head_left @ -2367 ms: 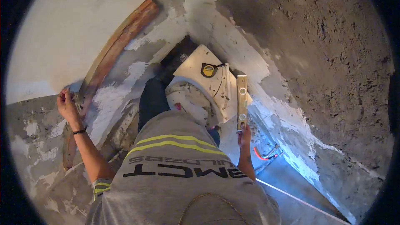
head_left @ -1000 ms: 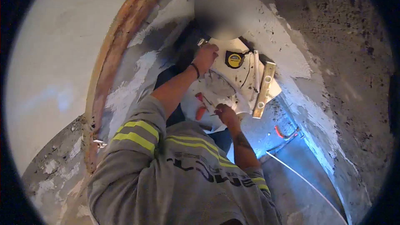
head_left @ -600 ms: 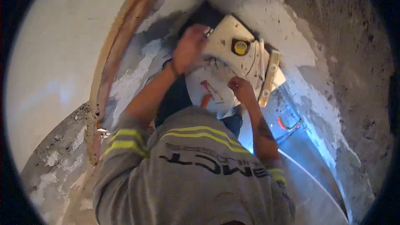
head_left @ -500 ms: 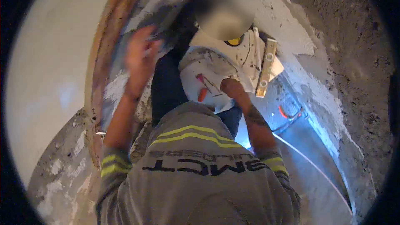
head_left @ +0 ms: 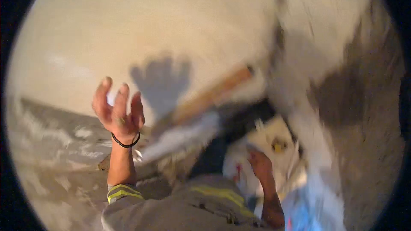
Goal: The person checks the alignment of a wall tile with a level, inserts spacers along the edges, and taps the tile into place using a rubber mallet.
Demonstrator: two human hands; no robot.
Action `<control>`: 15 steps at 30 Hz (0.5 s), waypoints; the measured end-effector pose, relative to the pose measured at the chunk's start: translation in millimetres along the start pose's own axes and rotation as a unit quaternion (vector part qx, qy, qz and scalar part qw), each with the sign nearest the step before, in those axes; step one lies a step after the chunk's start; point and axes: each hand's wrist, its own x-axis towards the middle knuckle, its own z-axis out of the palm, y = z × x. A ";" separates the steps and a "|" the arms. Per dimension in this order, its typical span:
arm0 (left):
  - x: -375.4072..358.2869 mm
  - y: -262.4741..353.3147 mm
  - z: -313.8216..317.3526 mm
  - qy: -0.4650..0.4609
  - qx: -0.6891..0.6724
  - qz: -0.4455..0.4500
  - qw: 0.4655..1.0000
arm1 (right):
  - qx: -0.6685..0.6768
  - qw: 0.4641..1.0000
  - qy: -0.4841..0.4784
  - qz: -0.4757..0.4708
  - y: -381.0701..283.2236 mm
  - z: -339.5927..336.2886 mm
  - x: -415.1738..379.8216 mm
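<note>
My left hand [head_left: 120,109] is raised in front of the pale smooth wall [head_left: 171,21], fingers spread and curving, nothing visible in it. A dark beaded bracelet [head_left: 125,141] circles that wrist. Lower down, my right hand [head_left: 260,166] hangs over a white rounded surface [head_left: 231,162] at my knees; motion smears its fingers, and I cannot tell whether they hold anything. Beside it on the white surface lies a small red-handled tool [head_left: 238,172]. A dark and yellow item [head_left: 279,146] sits just beyond, on a pale board [head_left: 267,134].
A blurred brown wooden strip [head_left: 214,92] runs diagonally along the wall's lower edge. Rough grey plaster [head_left: 55,132] shows at the left, and a rough brown wall [head_left: 368,145] rises at the right. Bluish light falls on the floor [head_left: 306,205] at lower right.
The view has swung left and up toward the pale wall. My left hand is now in front of that wall with its fingers spread. My right hand stays over the white surface.
</note>
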 end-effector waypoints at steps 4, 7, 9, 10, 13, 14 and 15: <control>101.1 -110.8 -99.9 0.171 0.239 -0.119 0.949 | -0.079 0.981 -0.143 -0.104 -90.7 -45.8 61.1; 129.9 -182.7 -146.6 0.191 0.311 -0.131 0.922 | -0.196 0.947 -0.214 -0.140 -64.9 4.2 69.8; 130.5 -210.4 -154.7 0.134 0.269 -0.164 0.940 | -0.155 0.949 -0.235 -0.145 -45.5 20.1 76.6; 124.2 -215.1 -153.0 0.105 0.264 -0.176 0.942 | -0.128 0.949 -0.250 -0.140 -36.6 26.9 72.0; 109.5 -212.0 -144.2 0.147 0.229 -0.182 0.945 | -0.074 0.969 -0.203 -0.118 -69.6 0.8 64.8; 109.3 -214.8 -141.4 0.151 0.222 -0.182 0.946 | -0.058 0.983 -0.141 -0.107 -87.8 -17.8 69.5; 108.0 -217.5 -138.2 0.170 0.229 -0.173 0.943 | -0.048 0.984 -0.107 -0.134 -85.2 -22.9 79.6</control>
